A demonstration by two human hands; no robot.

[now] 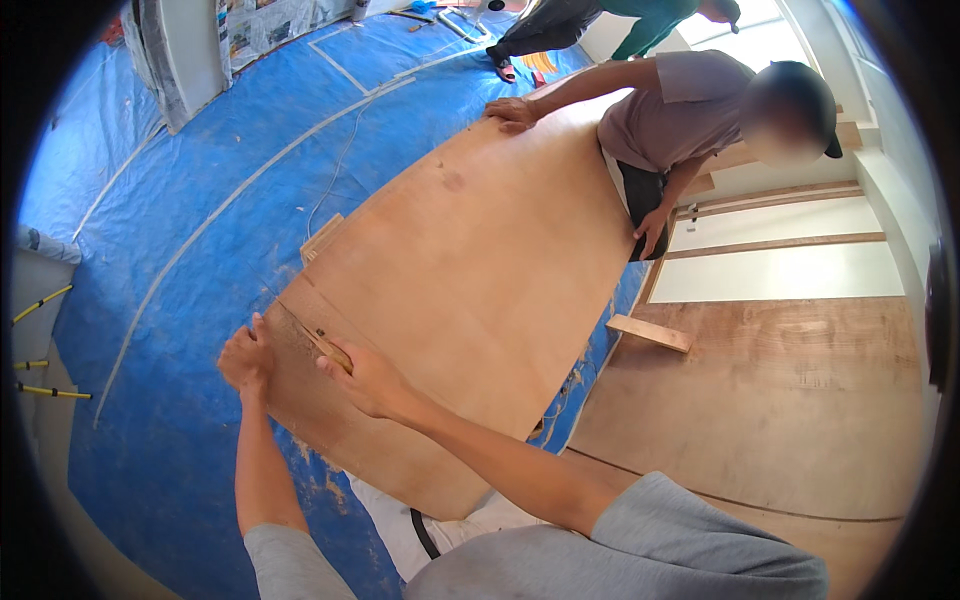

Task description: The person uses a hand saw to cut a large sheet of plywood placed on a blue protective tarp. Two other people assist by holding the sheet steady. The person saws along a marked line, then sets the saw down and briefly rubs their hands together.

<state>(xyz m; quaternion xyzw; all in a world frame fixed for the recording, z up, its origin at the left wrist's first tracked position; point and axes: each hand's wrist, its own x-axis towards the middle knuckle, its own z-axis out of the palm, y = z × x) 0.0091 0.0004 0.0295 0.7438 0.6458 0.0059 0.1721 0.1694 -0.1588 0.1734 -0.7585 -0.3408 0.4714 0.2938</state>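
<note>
A large plywood sheet (480, 260) lies in front of me, running away toward the far right. My right hand (375, 385) is closed round the wooden handle of a handsaw (318, 338). Its thin blade points far-left and meets the sheet near its left edge. Sawdust and a dark line show beside the blade. At the near left corner my left hand (246, 358) grips the sheet's edge, close to the blade. A co-worker's hand (514, 113) lies flat on the sheet's far end, and that person's other hand (652, 232) rests by the right edge.
Blue plastic sheeting (200, 270) covers the floor, with a thin cord (335, 175) across it. Wood blocks (322, 238) show under the sheet's left edge. A short board (650, 332) lies to the right, by a plywood-faced panel (770, 390). Another person (550, 28) stands behind.
</note>
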